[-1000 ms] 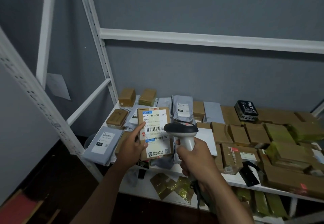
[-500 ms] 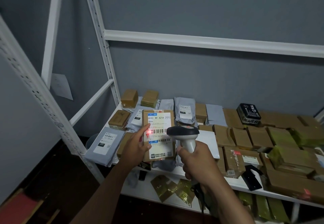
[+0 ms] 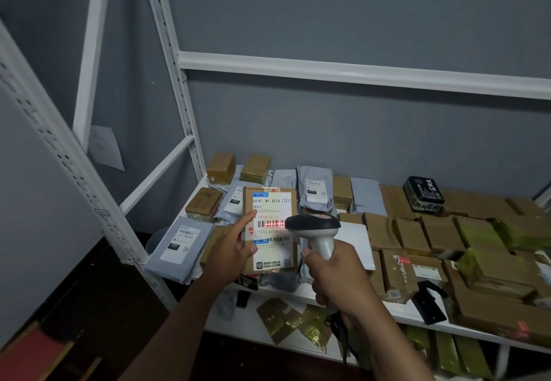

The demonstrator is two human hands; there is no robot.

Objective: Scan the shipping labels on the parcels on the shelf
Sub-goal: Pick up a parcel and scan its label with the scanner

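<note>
From the head view, our left hand [image 3: 235,249] grasped the brown parcel [image 3: 269,231] upright above the shelf [image 3: 357,233]'s near left; our right hand [image 3: 337,279] clenched around the scanner [image 3: 316,231], its red line across the label [image 3: 272,228]'s barcode

Scanner [image 3: 313,225] beam on parcel [image 3: 270,231] label

Scanner [image 3: 313,228] head hides label's [image 3: 272,225] right barcode end; small print unreadable.

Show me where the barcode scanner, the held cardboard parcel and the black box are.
barcode scanner [image 3: 313,224]: head view, on its dark head.
cardboard parcel [image 3: 272,204]: head view, on its white label.
black box [image 3: 423,194]: head view, on its top face.
</note>
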